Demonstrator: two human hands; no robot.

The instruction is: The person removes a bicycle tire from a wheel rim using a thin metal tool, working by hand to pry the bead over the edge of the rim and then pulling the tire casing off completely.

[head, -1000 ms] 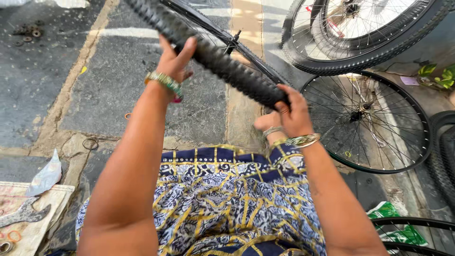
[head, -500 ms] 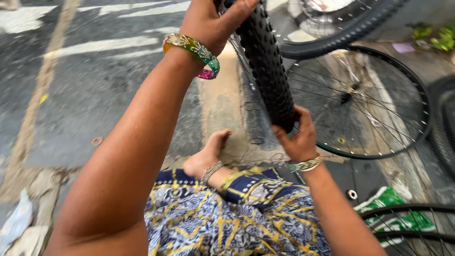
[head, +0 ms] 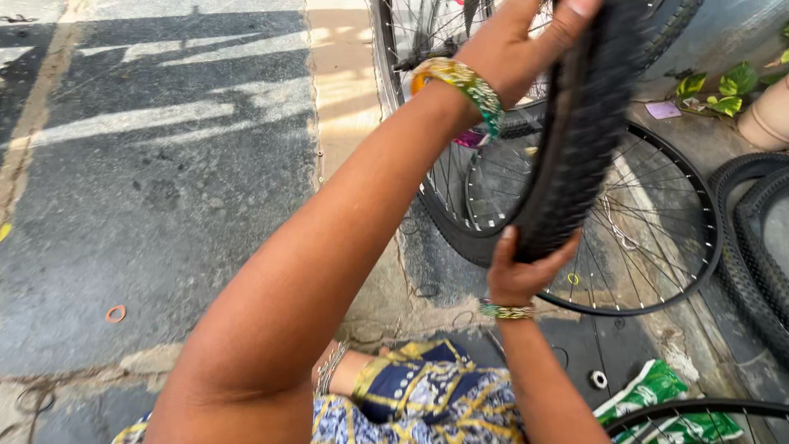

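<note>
Black rubber dominated the head view: a knobbly tyre (head: 575,140) was held up nearly upright, off any rim, between the person's two hands. Left hand (head: 518,45), raised at the top edge of the picture and wearing a coloured bangle (head: 460,82), had its fingers (head: 567,16) curled over the tyre's upper part. Right hand (head: 522,271), lower down with a beaded bracelet at the wrist, gripped the tyre's lower end, thumb up along the tread.

Behind the tyre a bare spoked rim (head: 657,230) lay on the ground, and a tyred wheel (head: 427,164) stood beyond it. More tyres (head: 756,247) lay at the right, with a green packet (head: 649,386) near the lower edge. A small ring (head: 116,313) lay on the asphalt (head: 164,205) at left.

Assessment: the tyre was loose and in hand; it was not seated on any rim. Fitting, if intended, appeared wholly outstanding. Whether a tube lay inside the tyre could not be told.
</note>
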